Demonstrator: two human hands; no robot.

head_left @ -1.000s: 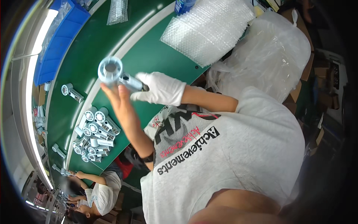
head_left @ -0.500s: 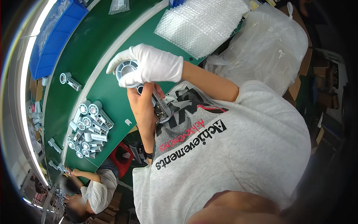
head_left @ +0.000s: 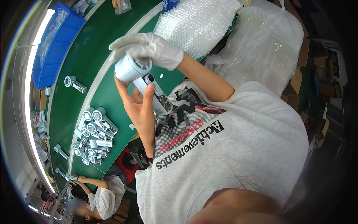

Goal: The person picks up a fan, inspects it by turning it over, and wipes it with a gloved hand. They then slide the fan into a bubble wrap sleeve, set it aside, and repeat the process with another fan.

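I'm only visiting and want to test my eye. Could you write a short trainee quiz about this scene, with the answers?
1. Fill the blank: the left hand has its thumb on the held fan's ____.
2. True or false: the right hand is bare.
3. What packing material lies on the table near the right hand?

Key:
1. Handle.
2. False; it is gloved in white.
3. Bubble wrap.

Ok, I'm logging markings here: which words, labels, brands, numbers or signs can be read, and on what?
Wording is left uncopied; only its place is given.
Grey shirt: large black and smaller red lettering, readable.
White-handled fan lying at left: small, blurred lettering.
Held fan: none I can make out.
Blue container, top edge: too blurred to read.
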